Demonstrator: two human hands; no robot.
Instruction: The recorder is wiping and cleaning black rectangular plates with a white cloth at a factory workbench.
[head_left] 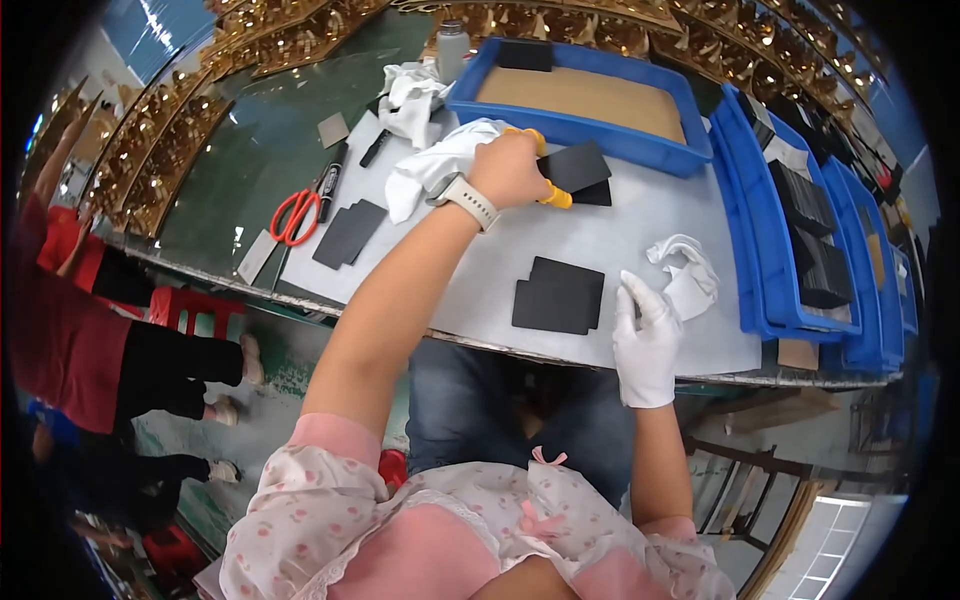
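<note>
Your left hand [510, 168] has its fingers closed round a yellow-handled tool [552, 196] at the near edge of a black square sheet [575, 165], which lies on the grey bench [560, 240] just before the blue tray [585, 128]. A white cloth [440, 165] sits beside your wrist. Your gloved right hand [647, 340] rests with loose, empty fingers at the bench's near edge, just right of two stacked black squares [560, 295]. Open mat lies between your hands. Red scissors [296, 215] sit well to the left.
</note>
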